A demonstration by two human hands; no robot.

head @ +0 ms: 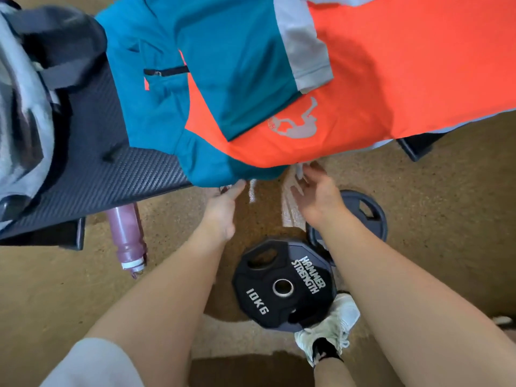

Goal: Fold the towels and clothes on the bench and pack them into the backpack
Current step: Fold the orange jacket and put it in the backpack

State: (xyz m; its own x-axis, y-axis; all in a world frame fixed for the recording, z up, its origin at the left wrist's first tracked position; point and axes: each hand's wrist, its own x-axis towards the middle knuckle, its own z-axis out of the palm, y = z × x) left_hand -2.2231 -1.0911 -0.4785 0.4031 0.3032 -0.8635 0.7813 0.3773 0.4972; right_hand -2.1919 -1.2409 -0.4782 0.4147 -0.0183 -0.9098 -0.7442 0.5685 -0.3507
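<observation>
Left hand point(222, 208) pinches the garment point(377, 79) at its hem; right hand point(317, 194) hovers just below, fingers loose.

The teal, orange and grey fabric jacket point(363, 79) lies spread over the middle and right of the black textured padded bench point(111, 169), its near edge hanging over the near side. The grey and black backpack point(28, 93) sits on the left end. On the floor nearer than the bench, the pink plastic bottle point(127, 233) lies left of the black round 10 kg weight plate point(283, 286), which overlaps a second black weight plate point(363, 216) farther right.
</observation>
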